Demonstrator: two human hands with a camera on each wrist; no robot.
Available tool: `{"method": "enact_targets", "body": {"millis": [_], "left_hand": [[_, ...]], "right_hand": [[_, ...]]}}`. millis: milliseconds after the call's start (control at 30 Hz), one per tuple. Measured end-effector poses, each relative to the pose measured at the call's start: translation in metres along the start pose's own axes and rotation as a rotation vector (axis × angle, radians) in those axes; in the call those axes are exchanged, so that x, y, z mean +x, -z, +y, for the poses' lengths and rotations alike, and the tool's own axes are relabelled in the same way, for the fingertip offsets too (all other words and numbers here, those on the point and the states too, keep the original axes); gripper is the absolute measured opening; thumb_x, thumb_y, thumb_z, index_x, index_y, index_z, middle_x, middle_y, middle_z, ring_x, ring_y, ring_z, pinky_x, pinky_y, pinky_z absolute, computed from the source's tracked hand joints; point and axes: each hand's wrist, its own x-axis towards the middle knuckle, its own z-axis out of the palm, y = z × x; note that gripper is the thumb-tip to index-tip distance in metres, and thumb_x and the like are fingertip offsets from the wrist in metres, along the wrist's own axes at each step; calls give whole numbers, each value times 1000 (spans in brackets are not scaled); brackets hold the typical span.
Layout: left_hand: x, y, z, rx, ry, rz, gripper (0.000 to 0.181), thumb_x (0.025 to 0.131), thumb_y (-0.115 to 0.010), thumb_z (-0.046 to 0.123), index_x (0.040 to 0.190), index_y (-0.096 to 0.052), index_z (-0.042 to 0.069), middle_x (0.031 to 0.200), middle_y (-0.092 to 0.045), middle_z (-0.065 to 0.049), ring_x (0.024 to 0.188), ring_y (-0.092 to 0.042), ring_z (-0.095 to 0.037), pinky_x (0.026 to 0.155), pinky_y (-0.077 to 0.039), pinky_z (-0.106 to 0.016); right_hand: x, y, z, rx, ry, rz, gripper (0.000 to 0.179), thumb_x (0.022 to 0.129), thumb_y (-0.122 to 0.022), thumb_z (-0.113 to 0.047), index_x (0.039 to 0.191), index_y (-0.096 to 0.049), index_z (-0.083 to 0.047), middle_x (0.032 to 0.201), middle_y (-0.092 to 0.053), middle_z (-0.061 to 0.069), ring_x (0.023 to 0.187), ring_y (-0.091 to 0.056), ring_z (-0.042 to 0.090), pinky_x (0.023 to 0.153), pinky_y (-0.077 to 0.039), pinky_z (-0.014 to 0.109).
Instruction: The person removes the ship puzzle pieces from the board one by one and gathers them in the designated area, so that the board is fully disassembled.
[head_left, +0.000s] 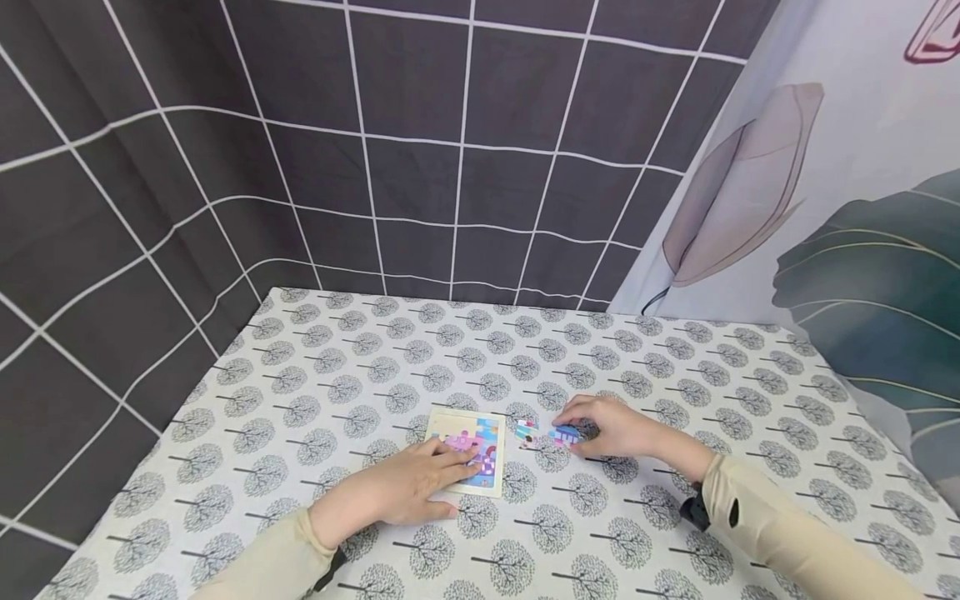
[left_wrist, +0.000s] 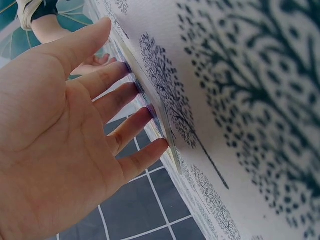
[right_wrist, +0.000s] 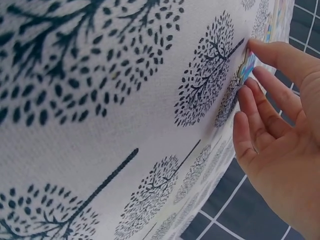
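Observation:
In the head view, a jigsaw puzzle in a pale square frame (head_left: 463,493) lies on the table, its picture pink, blue and purple. My left hand (head_left: 408,483) rests on it with fingers stretched out over the pieces. From the left wrist view, the fingertips (left_wrist: 159,145) touch the puzzle board (left_wrist: 167,131), seen edge-on. Right of the frame, my right hand (head_left: 611,427) has its thumb and fingers bent about a blue and purple puzzle piece (head_left: 566,435) at the tabletop. That piece (right_wrist: 246,71) is partly covered by fingers in the right wrist view.
Several loose colourful puzzle pieces (head_left: 527,432) lie between the frame and my right hand. A white cloth with tree prints (head_left: 420,379) covers the table. Behind it hangs a dark curtain with white grid lines (head_left: 405,175); a leaf-patterned curtain (head_left: 847,275) hangs at the right.

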Motion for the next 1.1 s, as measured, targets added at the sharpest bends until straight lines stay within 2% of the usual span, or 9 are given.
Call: {"method": "enact_targets", "body": {"millis": [200, 333, 467, 633, 767, 967, 1100], "left_hand": [[1, -1, -2, 22, -6, 1, 60, 92, -50, 41, 146, -32, 22, 154, -21, 5, 137, -28, -30, 114, -21, -47], [2, -1, -2, 32, -17, 5, 60, 92, -50, 40, 146, -33, 21, 153, -23, 4, 136, -30, -28, 114, -22, -46], [2, 0, -1, 24, -16, 2, 59, 92, -51, 39, 145, -34, 21, 153, -24, 3, 136, -30, -29, 114, -22, -47], [1, 0, -1, 5, 4, -8, 59, 92, -51, 40, 145, -34, 22, 153, -25, 3, 137, -28, -29, 113, -23, -49], [0, 0, -1, -4, 14, -14, 59, 92, -51, 40, 145, -34, 22, 152, -26, 4, 138, -27, -29, 113, -23, -49], [0, -2, -2, 13, 22, -18, 59, 92, -50, 42, 146, -33, 24, 153, -25, 5, 137, -27, -28, 113, -24, -49], [2, -3, -3, 19, 21, -10, 59, 92, -49, 43, 146, -33, 24, 152, -27, 4, 138, -27, -29, 113, -24, -49]], "right_hand": [[0, 5, 5, 59, 12, -37, 48, 78, -74, -20, 122, -60, -7, 110, -63, 1, 98, -58, 17, 89, -50, 39], [-1, 10, 8, 106, 36, -51, 50, 80, -73, -25, 123, -58, -5, 110, -63, 3, 98, -58, 19, 87, -51, 37], [1, 13, 10, 102, 47, -1, 48, 80, -72, -24, 122, -59, -4, 107, -65, 4, 97, -60, 20, 84, -52, 39], [7, 18, 13, 89, 12, 104, 46, 81, -72, -23, 121, -60, -4, 106, -66, 5, 97, -61, 20, 86, -52, 44], [12, 20, 12, 89, 0, 144, 45, 80, -73, -20, 121, -61, -5, 106, -66, 7, 97, -61, 21, 84, -52, 43], [22, 19, -6, 95, -28, 174, 45, 80, -73, -24, 121, -62, -10, 117, -63, 4, 104, -59, 21, 90, -50, 43], [32, 20, -20, 103, -14, 199, 47, 78, -75, -28, 121, -62, -12, 116, -64, 0, 107, -58, 19, 94, -48, 43]]}}
